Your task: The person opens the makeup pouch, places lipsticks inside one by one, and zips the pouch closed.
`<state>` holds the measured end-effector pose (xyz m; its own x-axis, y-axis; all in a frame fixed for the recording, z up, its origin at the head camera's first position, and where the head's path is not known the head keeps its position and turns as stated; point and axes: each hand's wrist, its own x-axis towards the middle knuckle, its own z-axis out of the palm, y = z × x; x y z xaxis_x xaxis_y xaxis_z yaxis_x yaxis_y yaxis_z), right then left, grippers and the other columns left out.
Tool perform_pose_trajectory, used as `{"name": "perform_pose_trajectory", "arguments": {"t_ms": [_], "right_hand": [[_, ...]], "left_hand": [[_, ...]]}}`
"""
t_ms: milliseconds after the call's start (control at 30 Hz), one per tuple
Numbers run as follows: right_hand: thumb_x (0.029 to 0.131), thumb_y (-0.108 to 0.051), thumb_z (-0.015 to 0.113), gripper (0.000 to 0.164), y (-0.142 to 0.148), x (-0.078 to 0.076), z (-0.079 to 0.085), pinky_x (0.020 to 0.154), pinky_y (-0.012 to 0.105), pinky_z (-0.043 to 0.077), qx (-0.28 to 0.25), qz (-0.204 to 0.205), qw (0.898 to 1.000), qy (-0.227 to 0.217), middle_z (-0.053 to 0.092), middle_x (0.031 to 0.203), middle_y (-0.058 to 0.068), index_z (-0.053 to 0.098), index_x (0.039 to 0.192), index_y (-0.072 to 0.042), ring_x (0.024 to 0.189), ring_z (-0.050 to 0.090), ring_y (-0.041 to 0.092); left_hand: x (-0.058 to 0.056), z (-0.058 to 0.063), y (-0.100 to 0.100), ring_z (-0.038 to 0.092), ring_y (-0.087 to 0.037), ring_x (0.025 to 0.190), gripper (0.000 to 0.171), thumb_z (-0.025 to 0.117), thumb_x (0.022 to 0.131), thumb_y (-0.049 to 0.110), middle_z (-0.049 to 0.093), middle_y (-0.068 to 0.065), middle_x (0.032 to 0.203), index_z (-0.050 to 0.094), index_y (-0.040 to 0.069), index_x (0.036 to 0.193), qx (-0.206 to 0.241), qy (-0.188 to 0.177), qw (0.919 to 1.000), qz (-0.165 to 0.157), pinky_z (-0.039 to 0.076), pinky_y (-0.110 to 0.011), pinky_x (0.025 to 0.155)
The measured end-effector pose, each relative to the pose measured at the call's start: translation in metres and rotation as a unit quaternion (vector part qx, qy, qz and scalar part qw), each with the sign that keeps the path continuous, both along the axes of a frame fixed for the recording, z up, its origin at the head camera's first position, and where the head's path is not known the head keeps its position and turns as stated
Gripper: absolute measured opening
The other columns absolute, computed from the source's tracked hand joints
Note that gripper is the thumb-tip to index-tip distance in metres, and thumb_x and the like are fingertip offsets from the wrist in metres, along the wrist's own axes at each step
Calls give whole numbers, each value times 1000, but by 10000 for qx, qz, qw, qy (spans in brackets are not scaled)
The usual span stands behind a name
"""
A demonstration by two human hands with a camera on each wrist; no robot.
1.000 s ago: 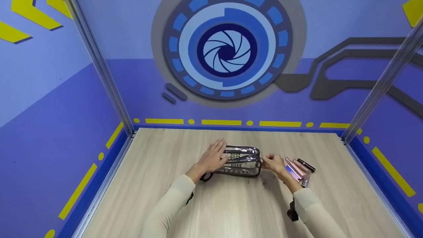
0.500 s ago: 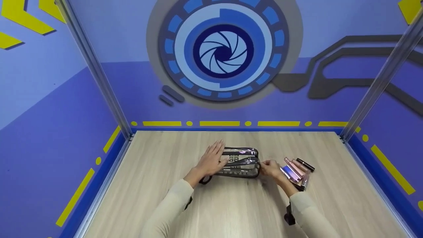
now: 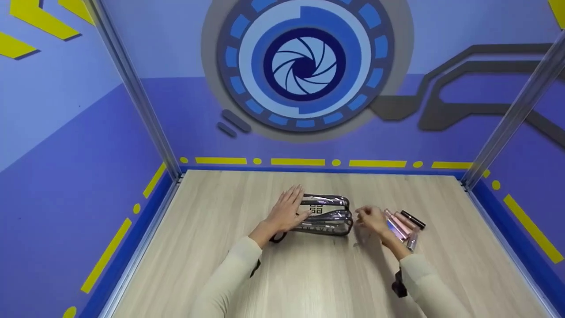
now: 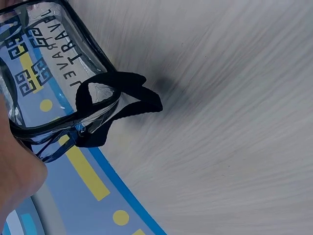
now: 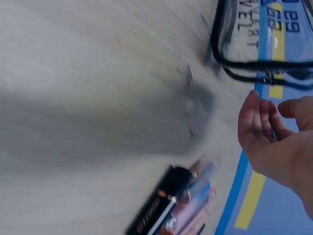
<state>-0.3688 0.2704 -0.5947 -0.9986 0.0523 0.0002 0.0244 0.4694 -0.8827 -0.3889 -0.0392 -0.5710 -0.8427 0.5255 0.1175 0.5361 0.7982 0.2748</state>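
A clear pouch point(image 3: 324, 229) with black trim and the word TRAVEL lies on the wooden table. My left hand point(image 3: 284, 211) rests across its left end, fingers straight and thumb spread over the top. From that end sticks out a black strap loop point(image 4: 124, 81). Just off the pouch's right end, my right hand point(image 5: 276, 132) hangs with loosely bent fingers and a gap between thumb and fingertips, holding nothing. Right beside that hand lie several cosmetic tubes: a black one point(image 3: 413, 219), pink ones point(image 3: 404, 221) and a silver-capped one point(image 3: 412, 242).
The wooden tabletop point(image 3: 309, 282) is enclosed by a blue-purple back wall point(image 3: 185, 119) and side walls. Metal posts point(image 3: 137, 97) stand at the back corners. Black wrist devices point(image 3: 399, 285) sit under the light sleeves.
My right hand was pinching at the pouch's right end; it has let go and drawn slightly right. My left hand stays on the pouch. The head view has shifted a little.
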Motion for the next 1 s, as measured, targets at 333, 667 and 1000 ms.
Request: {"name": "perform_pose_trajectory", "arguments": {"t_ms": [333, 667, 1000], "right_hand": [[92, -3, 53, 28, 87, -9, 14, 83, 56, 55, 2406, -721, 9643, 839, 68, 105, 31, 69, 110, 12, 96, 67, 47], [90, 8, 60, 27, 138, 3, -11, 82, 63, 55, 4120, 50, 9111, 85, 61, 107, 40, 59, 115, 19, 100, 60, 58], [94, 5, 55, 14, 146, -8, -15, 70, 54, 55, 3821, 176, 9226, -506, 67, 99, 37, 65, 102, 13, 84, 68, 44]], "left_hand": [[-1, -1, 1, 11, -33, 161, 80, 44, 106, 49, 11, -12, 173, 13, 3, 164, -46, -35, 10000, 48, 11, -51, 130], [-3, -2, 3, 11, -31, 161, 80, 42, 106, 50, 11, -10, 173, 13, 5, 164, -102, -10, 9999, 93, 13, -51, 130], [-2, -5, 0, 15, -34, 160, 81, 45, 105, 51, 14, -13, 173, 18, 1, 163, -30, 71, 9999, 71, 17, -54, 129]]}}
